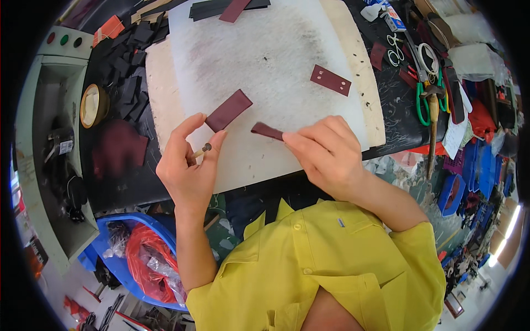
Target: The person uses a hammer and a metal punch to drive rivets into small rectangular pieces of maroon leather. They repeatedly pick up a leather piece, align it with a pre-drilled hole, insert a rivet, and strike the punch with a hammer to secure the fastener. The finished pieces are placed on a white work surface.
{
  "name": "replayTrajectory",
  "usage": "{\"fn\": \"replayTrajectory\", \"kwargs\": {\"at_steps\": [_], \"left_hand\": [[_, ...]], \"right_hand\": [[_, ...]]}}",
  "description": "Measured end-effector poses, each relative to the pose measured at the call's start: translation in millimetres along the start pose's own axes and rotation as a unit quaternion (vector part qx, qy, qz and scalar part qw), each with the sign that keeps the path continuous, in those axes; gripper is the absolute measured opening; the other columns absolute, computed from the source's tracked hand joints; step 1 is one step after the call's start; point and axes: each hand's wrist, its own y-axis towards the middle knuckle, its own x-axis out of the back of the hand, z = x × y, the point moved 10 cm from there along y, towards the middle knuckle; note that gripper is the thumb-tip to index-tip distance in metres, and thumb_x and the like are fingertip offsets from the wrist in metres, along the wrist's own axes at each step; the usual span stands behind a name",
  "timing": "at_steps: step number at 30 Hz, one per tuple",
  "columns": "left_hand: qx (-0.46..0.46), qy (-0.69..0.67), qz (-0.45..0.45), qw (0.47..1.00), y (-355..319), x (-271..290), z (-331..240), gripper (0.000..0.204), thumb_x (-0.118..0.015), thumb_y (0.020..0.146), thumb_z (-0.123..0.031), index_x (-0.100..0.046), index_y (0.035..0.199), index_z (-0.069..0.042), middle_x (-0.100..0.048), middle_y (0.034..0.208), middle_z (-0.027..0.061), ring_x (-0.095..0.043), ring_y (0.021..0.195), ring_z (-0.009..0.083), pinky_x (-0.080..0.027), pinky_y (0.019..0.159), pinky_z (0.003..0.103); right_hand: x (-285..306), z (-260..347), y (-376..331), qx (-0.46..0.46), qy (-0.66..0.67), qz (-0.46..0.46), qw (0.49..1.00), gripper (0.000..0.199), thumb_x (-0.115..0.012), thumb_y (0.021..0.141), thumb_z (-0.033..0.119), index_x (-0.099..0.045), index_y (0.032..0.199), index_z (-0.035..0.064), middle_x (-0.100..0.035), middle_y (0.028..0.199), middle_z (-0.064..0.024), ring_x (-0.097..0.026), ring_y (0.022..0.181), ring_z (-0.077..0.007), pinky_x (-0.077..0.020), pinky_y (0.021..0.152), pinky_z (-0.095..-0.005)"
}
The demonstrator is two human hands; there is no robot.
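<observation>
Between the thumb and fingertips of my left hand is a flat maroon rectangular leather piece. A small tool with a pale handle and a dark round tip is also tucked in that hand, lying across the palm. My right hand pinches a narrow maroon leather strip, which looks folded into a loop at its free end. Both pieces are held over the white work sheet, apart from each other. Farther right on the sheet lies a maroon patch with several small light spots near its ends.
Black strips lie at the sheet's far edge, and a heap of black pieces at the left. A round container stands nearby. On the right are green-handled scissors and a white cord. A blue tub with bags sits below left.
</observation>
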Motion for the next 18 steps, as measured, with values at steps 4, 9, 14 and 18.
{"fn": "replayTrajectory", "kwargs": {"at_steps": [4, 9, 14, 18], "left_hand": [[0.0, 0.006, 0.007, 1.0, -2, 5, 3, 0.035, -0.084, 0.077, -0.008, -0.068, 0.108, -0.003, -0.074, 0.103, 0.0011, -0.027, 0.049, 0.0004, -0.024, 0.045, 0.018], [0.009, -0.01, 0.03, 0.999, -8, 0, -4, 0.038, -0.084, 0.075, -0.005, -0.067, 0.109, -0.003, -0.074, 0.102, 0.0006, -0.029, 0.05, 0.0004, -0.025, 0.045, 0.018], [-0.084, -0.073, 0.115, 0.987, -24, -35, -54, 0.043, -0.084, 0.072, -0.006, -0.065, 0.11, -0.003, -0.072, 0.097, 0.009, -0.07, 0.072, 0.0221, -0.051, 0.054, 0.029], [-0.085, -0.082, 0.131, 0.984, -27, -50, -57, 0.044, -0.084, 0.073, -0.007, -0.063, 0.112, -0.002, -0.072, 0.099, 0.0105, -0.071, 0.074, 0.0227, -0.052, 0.056, 0.028]], "right_hand": [[-31, 61, -17, 0.072, 0.37, 0.212, 0.902, 0.023, -0.068, 0.065, 0.004, -0.067, 0.087, 0.0093, -0.055, 0.076, -0.0037, -0.057, 0.075, -0.0218, -0.045, 0.072, -0.0337], [9, -20, 14, -0.141, 0.247, 0.061, 0.957, 0.017, -0.072, 0.08, 0.0, -0.074, 0.095, 0.006, -0.065, 0.082, -0.0054, -0.062, 0.072, -0.0187, -0.0491, 0.063, -0.0291], [6, -67, -4, -0.396, 0.352, 0.162, 0.833, 0.012, -0.071, 0.087, 0.006, -0.073, 0.097, -0.0003, -0.068, 0.077, -0.0038, -0.061, 0.068, -0.0075, -0.048, 0.061, -0.0237], [-18, -76, -13, -0.425, 0.342, 0.227, 0.807, 0.015, -0.071, 0.087, 0.011, -0.074, 0.096, -0.0014, -0.071, 0.076, -0.0059, -0.062, 0.066, -0.008, -0.0491, 0.059, -0.0248]]}}
